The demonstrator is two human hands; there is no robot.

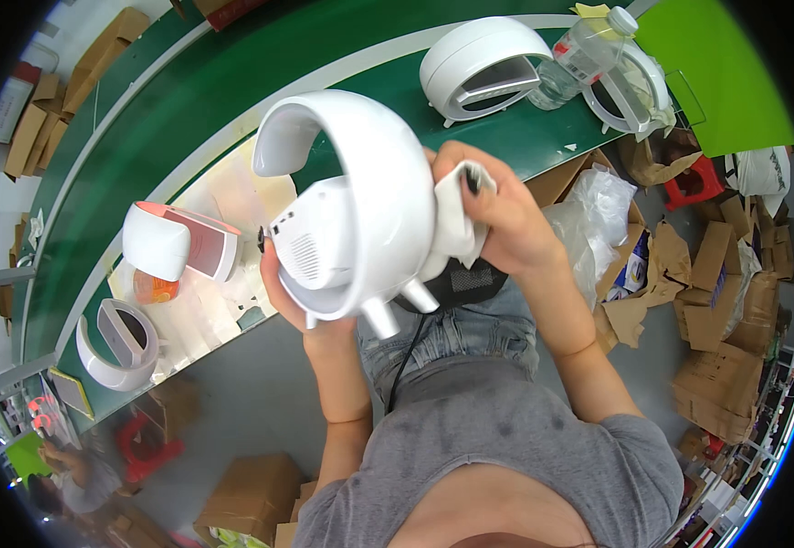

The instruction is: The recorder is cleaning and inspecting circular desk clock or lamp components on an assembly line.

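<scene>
A glossy white C-shaped desk lamp (392, 183) with short legs, ports and a speaker grille is held up before me, tilted. My left hand (294, 297) grips its lower left side, partly hidden behind it. A white cloth (454, 219) is pinched in my right hand (506, 215) and pressed against the lamp's right side. Some of the right fingers disappear behind the shell. Similar white lamps stand on the green workbench (351, 100): one (483, 68) at the far side, another (118, 352) at the near left, and one with a pinkish face (157, 239) beside the stained paper sheet (205, 315).
A clear plastic bottle (584, 59) stands at the back right, next to another white lamp (634, 91). Cardboard boxes (721, 384) and plastic bags (598, 205) crowd the right side. A red stool (146, 447) and another person (91, 479) are at the lower left.
</scene>
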